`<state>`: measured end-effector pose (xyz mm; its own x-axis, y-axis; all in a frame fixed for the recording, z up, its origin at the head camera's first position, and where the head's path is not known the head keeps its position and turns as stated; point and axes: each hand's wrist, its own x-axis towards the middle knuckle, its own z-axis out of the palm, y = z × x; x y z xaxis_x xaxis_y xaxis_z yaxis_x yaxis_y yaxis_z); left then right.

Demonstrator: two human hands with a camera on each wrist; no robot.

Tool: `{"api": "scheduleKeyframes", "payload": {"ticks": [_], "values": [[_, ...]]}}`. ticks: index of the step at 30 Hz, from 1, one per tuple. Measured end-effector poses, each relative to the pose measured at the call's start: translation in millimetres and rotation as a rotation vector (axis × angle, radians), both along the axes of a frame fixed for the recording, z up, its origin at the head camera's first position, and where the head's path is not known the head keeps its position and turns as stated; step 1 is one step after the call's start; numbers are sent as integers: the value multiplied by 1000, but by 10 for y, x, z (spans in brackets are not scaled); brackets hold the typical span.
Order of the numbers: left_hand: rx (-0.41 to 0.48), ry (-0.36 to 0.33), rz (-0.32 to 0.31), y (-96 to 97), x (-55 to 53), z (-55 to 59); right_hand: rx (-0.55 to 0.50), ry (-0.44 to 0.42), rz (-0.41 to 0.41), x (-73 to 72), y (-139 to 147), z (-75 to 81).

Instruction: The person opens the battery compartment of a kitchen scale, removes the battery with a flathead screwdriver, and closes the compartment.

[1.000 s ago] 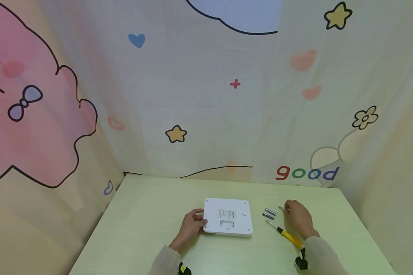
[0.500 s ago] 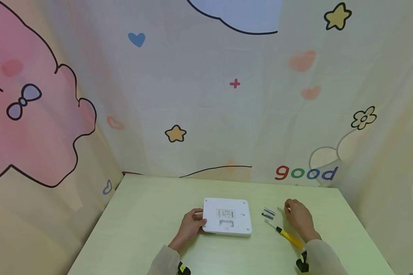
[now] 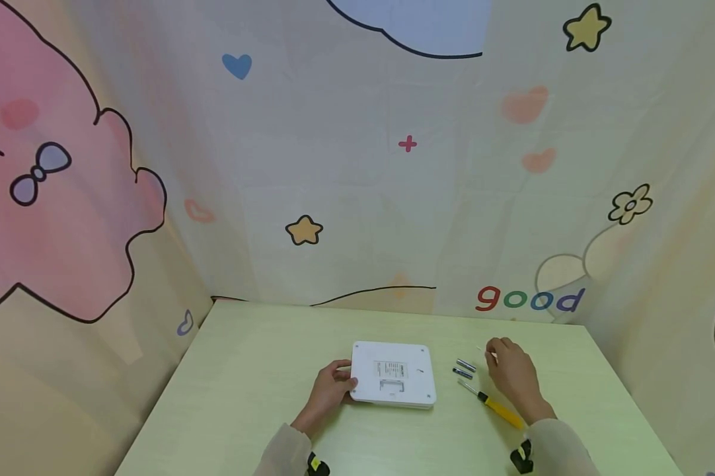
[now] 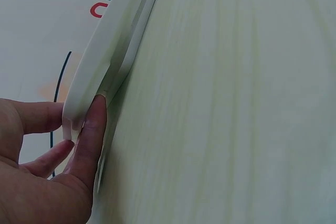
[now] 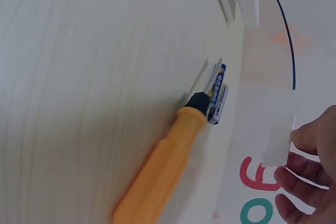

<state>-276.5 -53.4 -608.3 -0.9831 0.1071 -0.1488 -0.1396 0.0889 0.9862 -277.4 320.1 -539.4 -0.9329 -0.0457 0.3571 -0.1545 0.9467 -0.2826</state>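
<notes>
A flat white square device (image 3: 387, 363) lies underside up, with a printed label and a battery compartment (image 3: 392, 386) uncovered. My left hand (image 3: 329, 393) grips its left edge; in the left wrist view the thumb (image 4: 92, 135) is on one side and fingers on the other. My right hand (image 3: 515, 377) pinches a small thin white plate (image 5: 278, 142), which looks like a battery cover, between thumb and fingers. To the left of that hand lie two batteries (image 3: 466, 365) side by side. A screwdriver (image 3: 500, 410) with a yellow handle rests below them, its tip toward the batteries.
The pale wooden table (image 3: 244, 370) ends at a patterned cloth wall (image 3: 357, 198) behind it. Cloth also hangs along the left and right sides. The screwdriver's handle end lies close to my right sleeve (image 3: 560, 446).
My right hand has shifted slightly left and away from me, carrying the small white plate, which now shows almost edge-on. My left hand and the device stay in place.
</notes>
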Motion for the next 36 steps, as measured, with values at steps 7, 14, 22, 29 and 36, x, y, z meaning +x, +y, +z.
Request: {"api": "scheduleKeyframes", "payload": {"ticks": [7,14,22,29,36], "values": [[-2,6,4,-1,10,40,-10,22,13,58,-107,103],[0,-8,7,0,-7,24,-19,77,41,123,-218,226],[15,7,4,5,7,14,-12,139,68,194,-355,342],[15,14,1,2,26,21,1,186,87,237,-464,413],[22,13,-7,-3,26,34,16,213,96,270,-573,423]]}}
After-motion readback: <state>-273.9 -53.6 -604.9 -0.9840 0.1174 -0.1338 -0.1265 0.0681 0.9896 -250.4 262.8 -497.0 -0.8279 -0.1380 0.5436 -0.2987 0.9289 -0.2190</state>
